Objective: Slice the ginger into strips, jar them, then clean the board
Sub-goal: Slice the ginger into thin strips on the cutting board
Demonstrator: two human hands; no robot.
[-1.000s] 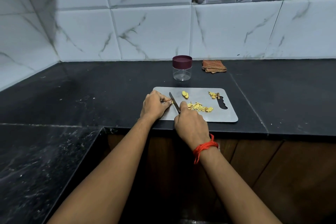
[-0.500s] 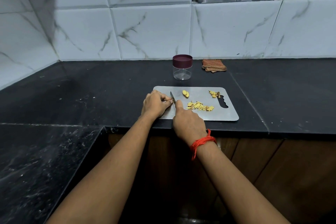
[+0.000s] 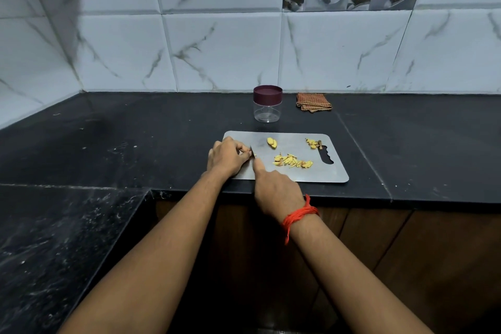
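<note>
Your left hand pinches a small ginger piece at the left end of the board. Your right hand grips the knife, its blade just beside that piece. Cut strips lie in the middle of the board, and the closed jar stands behind it.

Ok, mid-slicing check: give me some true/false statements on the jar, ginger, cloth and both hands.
1. The clear plastic jar wears its maroon lid. True.
2. Ginger strips are already in that jar. False: it looks empty; the pale yellow ginger strips lie on the grey metal cutting board.
3. The right hand grips the small knife. True.
4. The left hand lies idle on the counter. False: the left hand pinches a small ginger piece beside the blade.
5. The cloth is on the board. False: the folded brown checked cloth lies on the black stone counter by the wall, right of the jar.
</note>
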